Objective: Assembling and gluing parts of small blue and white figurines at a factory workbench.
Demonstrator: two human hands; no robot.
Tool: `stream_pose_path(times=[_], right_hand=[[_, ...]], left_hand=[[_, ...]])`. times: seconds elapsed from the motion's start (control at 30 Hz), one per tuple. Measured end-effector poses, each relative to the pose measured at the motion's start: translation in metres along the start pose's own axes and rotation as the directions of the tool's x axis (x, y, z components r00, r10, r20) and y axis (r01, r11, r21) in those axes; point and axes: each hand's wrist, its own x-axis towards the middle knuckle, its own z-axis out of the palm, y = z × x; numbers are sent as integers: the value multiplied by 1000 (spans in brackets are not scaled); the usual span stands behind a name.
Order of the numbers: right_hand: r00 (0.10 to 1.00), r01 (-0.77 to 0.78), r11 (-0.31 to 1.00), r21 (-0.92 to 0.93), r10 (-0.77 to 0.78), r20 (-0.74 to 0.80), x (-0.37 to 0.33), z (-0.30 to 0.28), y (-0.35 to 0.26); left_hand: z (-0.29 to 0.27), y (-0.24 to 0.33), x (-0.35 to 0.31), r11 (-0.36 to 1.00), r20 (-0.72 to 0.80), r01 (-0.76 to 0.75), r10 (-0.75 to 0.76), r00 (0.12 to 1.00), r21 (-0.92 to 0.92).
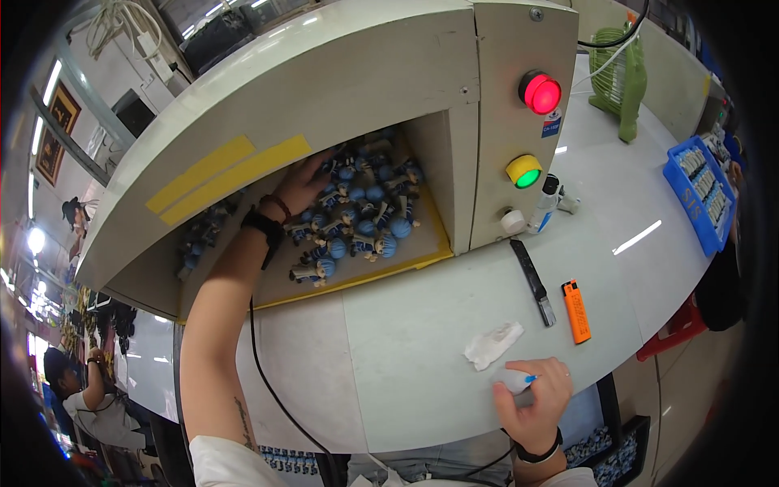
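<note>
My left hand (302, 185) reaches into the lit opening of a large cream machine (365, 73). Its fingertips are hidden by the opening's upper edge and the figures, so what they touch does not show. Beside and below that hand lie many small blue-capped figurines (349, 215) on the machine's floor. Low on the right, my right hand (542, 402) is closed round a small white bottle (513, 378) with a blue tip, resting at the table. A crumpled white tissue (493, 345) lies just beyond it.
An orange lighter (576, 312) and a black-handled brush-like tool (531, 280) lie right of the tissue. A clear bottle (545, 203) stands against the machine. Farther right are a green fan (617, 77) and a blue basket (672, 174). A black cable (264, 369) crosses the table front.
</note>
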Motion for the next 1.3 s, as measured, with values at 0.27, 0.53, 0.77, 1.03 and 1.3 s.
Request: stream_pose_path(times=[0.27, 0.53, 0.77, 1.03, 1.3], right_hand=[[1000, 12, 1000, -20, -12, -8, 2, -2, -7], [1000, 2, 1000, -11, -2, -15, 0, -4, -6], [999, 14, 1000, -22, -14, -32, -1, -5, -1], [999, 2, 1000, -3, -2, -32, 0, -8, -3], [999, 3, 1000, 14, -3, -33, 2, -6, -7]], left_hand=[[13, 8, 17, 956, -86, 186, -170, 982, 226], [6, -6, 23, 899, 270, -189, 83, 959, 395], [-12, 55, 7, 953, 194, 290, -270, 943, -85], [-27, 19, 11, 880, 47, 210, -253, 966, 427], [1, -28, 2, 950, -332, 311, -294, 896, -1]])
